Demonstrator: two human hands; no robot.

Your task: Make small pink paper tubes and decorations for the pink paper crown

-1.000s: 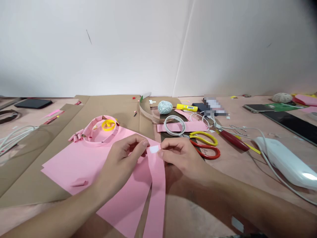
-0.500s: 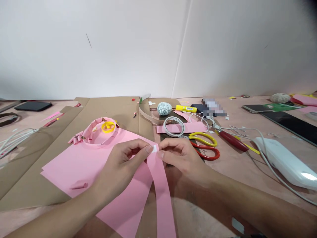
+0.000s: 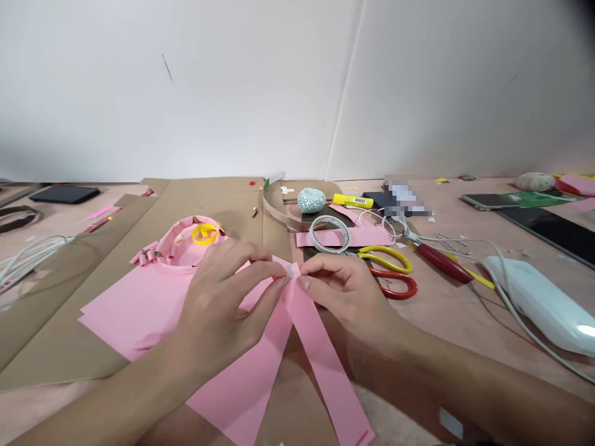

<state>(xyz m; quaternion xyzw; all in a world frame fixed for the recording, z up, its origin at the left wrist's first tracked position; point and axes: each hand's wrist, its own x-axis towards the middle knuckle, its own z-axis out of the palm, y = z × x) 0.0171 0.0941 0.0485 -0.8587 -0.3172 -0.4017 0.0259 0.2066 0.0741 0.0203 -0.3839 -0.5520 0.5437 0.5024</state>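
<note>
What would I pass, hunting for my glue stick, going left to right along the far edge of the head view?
Black tablet → cardboard → speckled ball → glue stick → smartphone → pale stone → pink paper

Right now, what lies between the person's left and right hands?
Head view: a pink paper strip with a small white piece, pinched by the left hand and right hand.

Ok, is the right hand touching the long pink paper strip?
Touching. The head view shows the right hand pinching the top end of the pink paper strip, next to a small white tab.
</note>
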